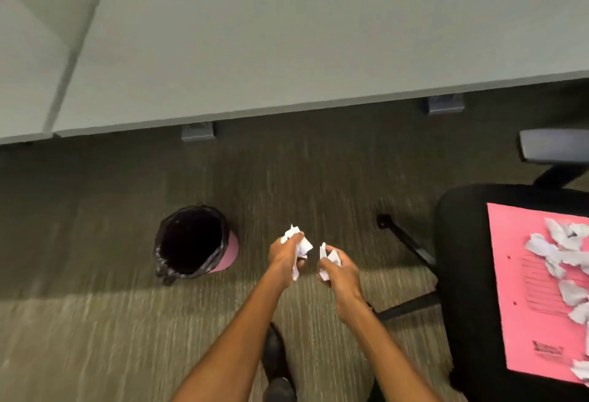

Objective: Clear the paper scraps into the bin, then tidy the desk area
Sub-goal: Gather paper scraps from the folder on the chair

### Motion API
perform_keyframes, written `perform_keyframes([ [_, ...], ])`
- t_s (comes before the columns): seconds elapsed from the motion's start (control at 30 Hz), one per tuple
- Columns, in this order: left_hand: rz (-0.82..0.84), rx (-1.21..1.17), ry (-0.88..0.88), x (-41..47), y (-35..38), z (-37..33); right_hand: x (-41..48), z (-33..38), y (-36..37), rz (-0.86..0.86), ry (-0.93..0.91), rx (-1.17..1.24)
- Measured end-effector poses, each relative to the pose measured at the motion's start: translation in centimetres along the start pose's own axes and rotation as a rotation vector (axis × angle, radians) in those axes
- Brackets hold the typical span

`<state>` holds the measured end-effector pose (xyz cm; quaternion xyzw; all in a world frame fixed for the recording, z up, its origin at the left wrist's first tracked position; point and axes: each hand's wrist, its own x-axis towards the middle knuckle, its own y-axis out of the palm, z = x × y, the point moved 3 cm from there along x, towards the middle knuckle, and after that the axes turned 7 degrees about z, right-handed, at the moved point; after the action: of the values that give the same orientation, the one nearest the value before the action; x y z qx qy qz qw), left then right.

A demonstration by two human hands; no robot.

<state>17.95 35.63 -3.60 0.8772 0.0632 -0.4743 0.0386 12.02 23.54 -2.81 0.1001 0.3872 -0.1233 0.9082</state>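
**Ana:** What is the biggest thing?

**Ben:** The grey desk point(287, 35), up at the top. Below it is the carpet point(95, 322).

**Ana:** And on the right?

**Ben:** A black chair point(462, 258). A pink folder point(522, 306) lies flat on its seat. Lots of white scraps point(557, 252) sit on the folder (some run off the edge of the view).

**Ana:** Where is the bin?

**Ben:** The bin point(191, 242) stands on the carpet, left of the hands and apart from them. It is pink with a black bag in it. It is dark inside, so I cannot tell what is in there.

**Ana:** What do the hands do?

**Ben:** The left hand point(285, 253) has its fingers curled round a wad point(306, 245) of white paper. The right hand point(339, 269) is just beside it and grips some torn bits point(331, 256). Both hands are over the carpet, between the bin and the chair.
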Motion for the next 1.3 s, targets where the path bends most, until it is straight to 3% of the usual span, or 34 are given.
perform_keyframes([
  [0.4,-0.264,-0.23,-0.043,3.6,-22.8,-3.7,0.8,-1.2,21.6,0.205,0.081,-0.225],
  [0.6,-0.273,-0.352,-0.069,6.1,-30.9,-5.3,2.7,-2.4,31.1,0.247,0.103,-0.32],
  [0.93,-0.279,-0.454,-0.133,10.4,-37.4,-6.1,6.5,-4.7,39.4,0.179,0.132,-0.522],
  [1.1,-0.338,-0.306,-0.138,12.8,-39.5,-6.6,8.2,-5.2,41.8,0.213,0.15,-0.489],
  [1.3,-0.294,-0.242,-0.141,14.4,-40.1,-7.7,10.4,-5.1,44.2,0.327,0.116,-0.512],
])
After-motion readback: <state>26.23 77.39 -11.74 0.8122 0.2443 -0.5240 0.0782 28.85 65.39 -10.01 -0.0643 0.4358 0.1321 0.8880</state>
